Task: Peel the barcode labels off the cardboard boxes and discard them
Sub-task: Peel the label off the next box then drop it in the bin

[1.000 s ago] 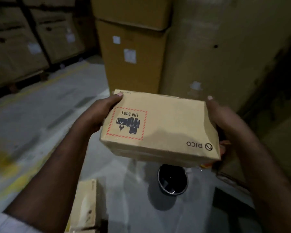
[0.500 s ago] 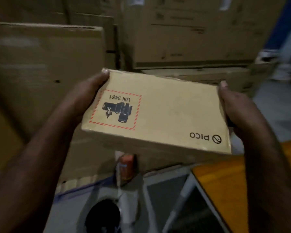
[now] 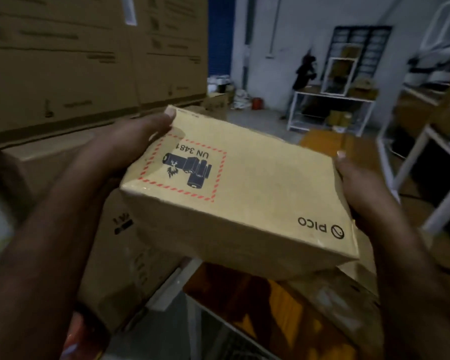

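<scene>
I hold a small brown cardboard box [image 3: 257, 193] in mid-air between both hands, its top face towards me. That face carries a red-dashed "UN 3481" battery mark [image 3: 187, 170] and a "PICO" logo [image 3: 322, 228], both upside down. My left hand [image 3: 130, 141] grips the box's left side with the thumb on the far left corner. My right hand [image 3: 356, 183] grips the right side. No barcode label shows on the visible faces.
Large stacked cartons [image 3: 89, 61] fill the left. A carton [image 3: 120, 255] stands below the held box, beside an orange-topped table [image 3: 283, 307]. White metal racks [image 3: 426, 152] line the right. A person [image 3: 303, 74] stands at a far white table [image 3: 333, 100].
The view has swung right, from the floor bin and carton stacks to the open room with racks. Both hands keep the same grip on the box, which now tilts slightly more.
</scene>
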Motion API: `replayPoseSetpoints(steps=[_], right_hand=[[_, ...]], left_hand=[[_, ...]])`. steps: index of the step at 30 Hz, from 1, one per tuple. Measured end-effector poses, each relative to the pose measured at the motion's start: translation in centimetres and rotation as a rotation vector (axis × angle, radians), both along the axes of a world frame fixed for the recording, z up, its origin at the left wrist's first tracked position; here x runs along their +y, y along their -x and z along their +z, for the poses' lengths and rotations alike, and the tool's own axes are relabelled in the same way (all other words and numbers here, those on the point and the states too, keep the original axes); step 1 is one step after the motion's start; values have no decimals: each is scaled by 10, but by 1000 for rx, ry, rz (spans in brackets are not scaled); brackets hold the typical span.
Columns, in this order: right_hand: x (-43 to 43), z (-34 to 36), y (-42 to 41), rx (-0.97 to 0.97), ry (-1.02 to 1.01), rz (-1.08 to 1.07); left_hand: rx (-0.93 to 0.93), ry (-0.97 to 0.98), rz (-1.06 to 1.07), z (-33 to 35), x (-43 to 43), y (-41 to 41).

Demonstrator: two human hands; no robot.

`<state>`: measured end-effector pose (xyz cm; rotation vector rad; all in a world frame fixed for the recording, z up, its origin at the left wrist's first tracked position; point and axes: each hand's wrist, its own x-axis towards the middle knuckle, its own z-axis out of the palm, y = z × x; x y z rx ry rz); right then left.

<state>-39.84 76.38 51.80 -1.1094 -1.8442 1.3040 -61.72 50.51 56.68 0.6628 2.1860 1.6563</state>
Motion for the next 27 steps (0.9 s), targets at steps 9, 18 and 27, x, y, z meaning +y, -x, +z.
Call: replayPoseSetpoints(steps=[9, 18, 27], right_hand=[[-19, -57, -22, -77, 196, -248], [-50, -92, -30, -55, 324, -287], [-60, -117, -34, -20, 395, -395]], left_hand=[[4, 79, -192, 3, 42, -9], [160, -196, -328, -10, 36, -31], [431, -212, -413, -16, 27, -75]])
